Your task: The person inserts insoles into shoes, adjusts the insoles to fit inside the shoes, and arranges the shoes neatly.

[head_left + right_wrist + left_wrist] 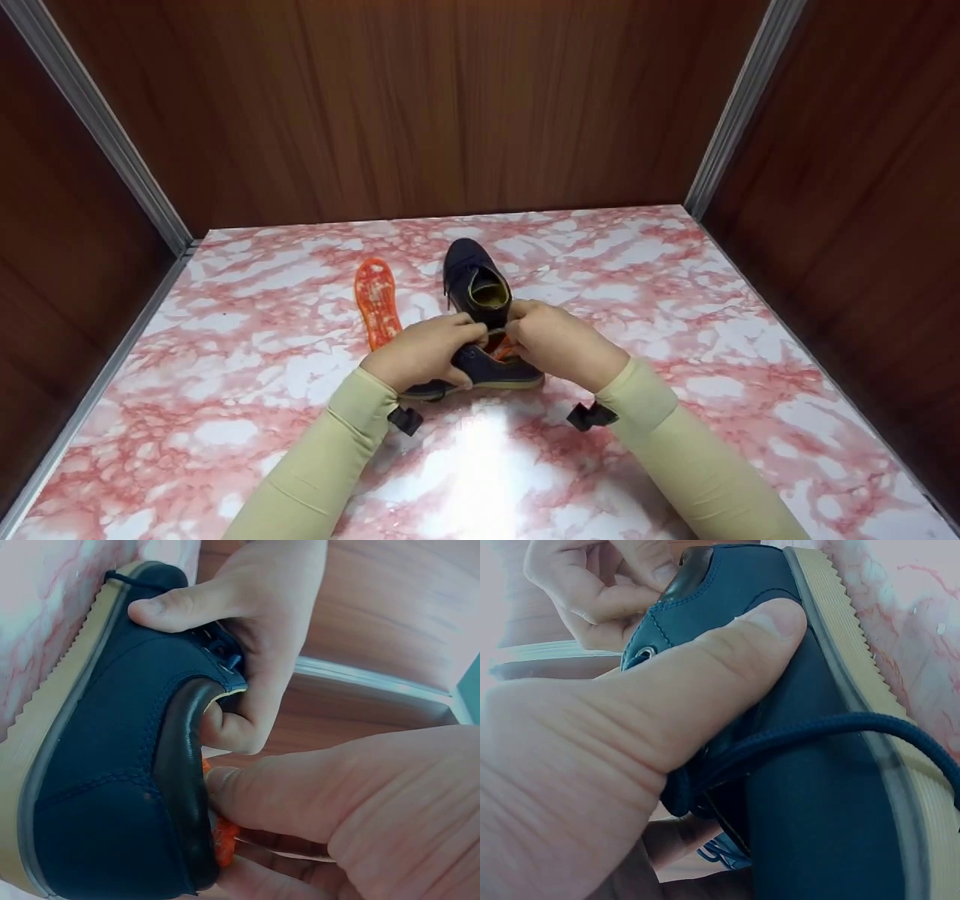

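A dark navy lace-up shoe [501, 373] with a cream ridged sole lies sideways between my hands, its toe to the left. My left hand [427, 349] grips it around the laces, the thumb pressed on the near side and a curled finger at the collar, as the right wrist view shows. At the shoe's opening, my right hand [566, 341] pinches an orange insole [225, 840], most of which is hidden inside. Just behind stands the matching navy shoe [469, 274], its yellowish lining visible. Left of that shoe lies a second orange insole [375, 296], partly covered by my left hand.
The table [675, 315] has a red and white marbled top. Brown wood-grain panels [450, 112] rise at the back and on both sides, joined by grey metal posts [739, 112]. A loose navy lace [840, 724] hangs across the gripped shoe's side.
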A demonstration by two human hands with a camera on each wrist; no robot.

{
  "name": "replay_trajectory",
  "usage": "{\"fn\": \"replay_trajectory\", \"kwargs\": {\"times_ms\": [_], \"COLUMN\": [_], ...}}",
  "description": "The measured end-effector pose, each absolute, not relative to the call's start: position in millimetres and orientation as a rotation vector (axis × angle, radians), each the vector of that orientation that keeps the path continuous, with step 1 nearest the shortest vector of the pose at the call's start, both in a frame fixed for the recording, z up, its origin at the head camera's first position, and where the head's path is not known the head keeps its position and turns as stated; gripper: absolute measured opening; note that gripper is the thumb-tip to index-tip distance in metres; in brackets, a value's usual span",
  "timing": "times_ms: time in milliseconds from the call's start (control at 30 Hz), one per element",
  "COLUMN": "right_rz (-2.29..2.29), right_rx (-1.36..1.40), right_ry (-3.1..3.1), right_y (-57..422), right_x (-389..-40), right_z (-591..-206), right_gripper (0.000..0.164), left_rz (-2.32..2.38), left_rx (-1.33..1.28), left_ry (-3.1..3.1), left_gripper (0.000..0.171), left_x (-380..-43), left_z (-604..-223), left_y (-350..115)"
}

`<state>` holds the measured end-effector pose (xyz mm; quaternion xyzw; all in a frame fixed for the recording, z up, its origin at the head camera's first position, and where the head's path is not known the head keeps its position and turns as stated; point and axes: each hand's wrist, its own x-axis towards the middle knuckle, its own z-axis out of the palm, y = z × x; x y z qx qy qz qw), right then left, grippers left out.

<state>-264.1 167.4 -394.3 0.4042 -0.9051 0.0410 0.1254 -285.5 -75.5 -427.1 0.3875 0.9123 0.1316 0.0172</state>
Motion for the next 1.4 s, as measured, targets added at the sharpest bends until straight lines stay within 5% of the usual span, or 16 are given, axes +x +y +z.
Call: {"fn": "replay_trajectory", "kwargs": {"times_ms": [1033,1400], "right_rz": [0.025,0.127], "right_rx": [1.292,1.317], "right_ry": [-2.552,-2.78], "right_y": [164,163], "right_x": [-265,-268], "right_z": [-406,-412], "right_gripper": [0.01,0.032], "left_rz": [0.409,0.416], "left_rx": [1.208,1.211], "left_ry": [2.835,2.841], "left_gripper": [0.059,0.059], "left_x": [-284,-285], "left_z": [-428,-428], "left_y": [-75,-75]}}
